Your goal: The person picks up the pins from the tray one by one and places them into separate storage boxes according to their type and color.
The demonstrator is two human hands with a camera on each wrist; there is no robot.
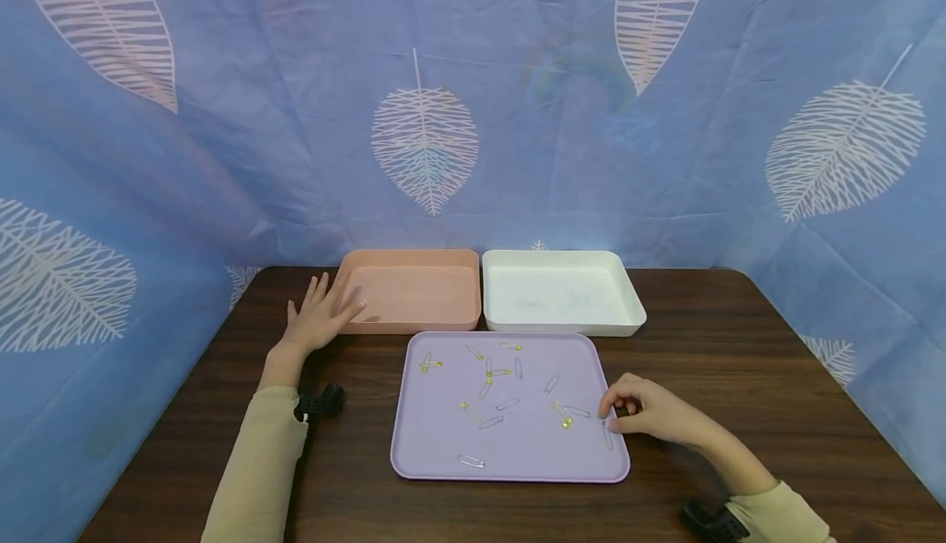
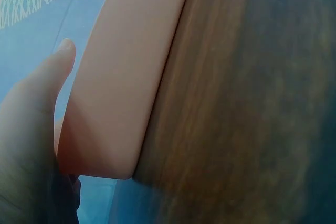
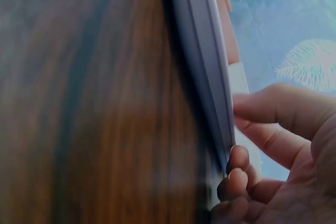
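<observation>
At the left end of the peach tray (image 1: 414,325), my left hand (image 1: 314,323) rests over the rim with its fingers spread. In the left wrist view the thumb (image 2: 58,69) lies along the tray's wall. My right hand (image 1: 650,411) is at the right edge of the lilac tray (image 1: 517,465), thumb and index finger bent toward each other. Right at those fingertips lies a silver safety pin (image 1: 608,438); I cannot tell whether they pinch it. The lilac rim (image 3: 223,72) hides the pin in the right wrist view, where the other fingers (image 3: 239,182) curl beside the tray.
Several silver safety pins (image 1: 491,422) and yellow-headed safety pins (image 1: 431,364) lie scattered on the lilac tray. A white tray (image 1: 565,325) stands behind it, beside the peach one. All sit on a dark wooden table (image 1: 709,338), with a blue leaf-patterned cloth (image 1: 532,157) hanging behind.
</observation>
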